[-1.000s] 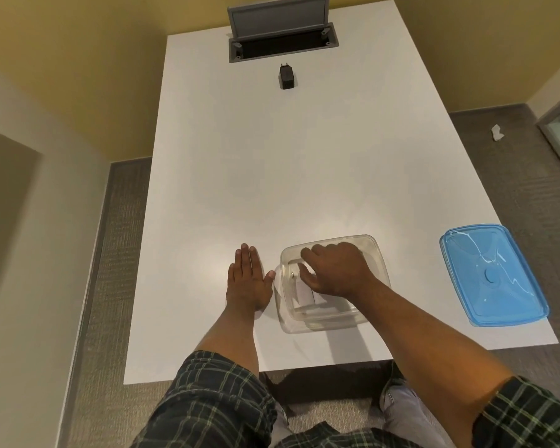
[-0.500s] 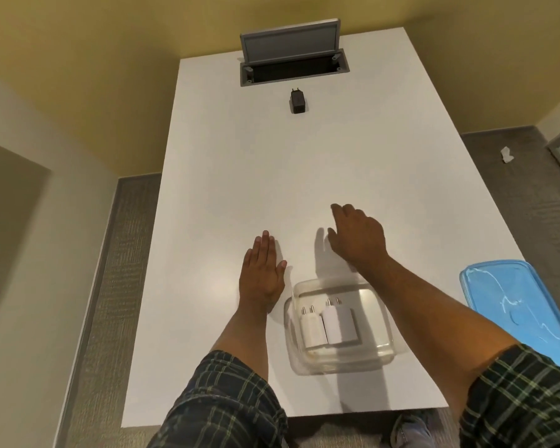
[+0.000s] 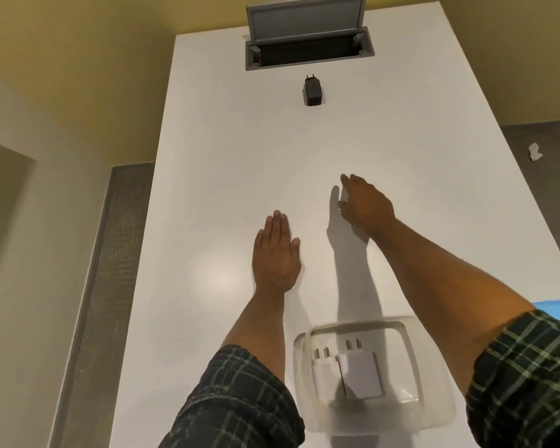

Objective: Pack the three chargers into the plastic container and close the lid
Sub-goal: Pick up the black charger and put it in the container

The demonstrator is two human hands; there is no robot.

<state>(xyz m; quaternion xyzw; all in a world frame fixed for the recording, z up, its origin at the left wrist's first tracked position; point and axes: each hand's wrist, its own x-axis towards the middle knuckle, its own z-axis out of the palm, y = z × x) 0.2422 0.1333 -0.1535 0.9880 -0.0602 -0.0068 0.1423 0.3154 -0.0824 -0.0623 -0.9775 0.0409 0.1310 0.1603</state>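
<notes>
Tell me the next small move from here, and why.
Probably extend the right hand farther up the white table to the black charger and grasp it. Two white chargers already lie in the clear plastic container; the black one lies alone near the open cable hatch. The right hand is empty and already pointed that way, while the left hand rests flat.

On the desk [image 3: 207, 156], the container [image 3: 414, 360] sits at the near edge with two chargers [image 3: 349, 376] lying side by side inside it (prongs pointing away). The third charger [image 3: 312, 92] lies far across the desk, just before the cable hatch [image 3: 307, 50]. Both hands rest between, the left hand [image 3: 276, 255] nearer than the right hand [image 3: 364, 205].
</notes>
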